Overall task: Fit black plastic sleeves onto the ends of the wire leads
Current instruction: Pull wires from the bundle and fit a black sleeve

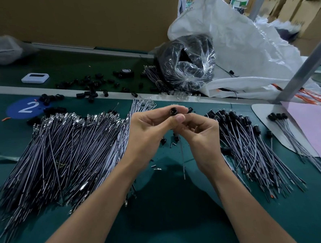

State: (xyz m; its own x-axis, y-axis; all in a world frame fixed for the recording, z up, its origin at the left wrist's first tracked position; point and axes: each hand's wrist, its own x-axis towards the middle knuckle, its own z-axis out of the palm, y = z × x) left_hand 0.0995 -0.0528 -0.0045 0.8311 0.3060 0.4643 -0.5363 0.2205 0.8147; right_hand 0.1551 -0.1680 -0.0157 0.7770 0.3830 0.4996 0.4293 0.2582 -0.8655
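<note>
- On the far left of the green mat [162, 224], a big fanned heap of bare wire leads [63, 149] is lying with its metal-tipped ends pointing away from the person. They're aiming toward the blue "2" sticker [26, 108] and the loose sleeves [90, 88] scattered behind it.
- Moving in, the left hand [147, 129] is hovering over the mat, with thumb and forefinger pinching one black sleeve [173, 111] right at the fingertips. Its open end is facing back toward the camera.
- Right up against it, the right hand [198, 132] is curling in with its thumb pressing close by that same sleeve, and it's gripping a dark piece [190, 110] at its own fingertips. Could be another sleeve, but it's too small to be sure.
- A single wire lead [183, 157] is hanging down out of the gap between the two hands, with its long axis running pretty much straight toward the person. I can't make out which fingers are actually gripping it, though the right hand is sitting closer to its top end.
- So I'm guessing the fitting step is what's happening here. The lead's top end is sitting just below the pinched sleeve and needs lining up with that bore.
- Over on the right, the finished leads [251, 144] with black caps on are lying in a pile, with a few more resting on the white card [260, 113].
</note>
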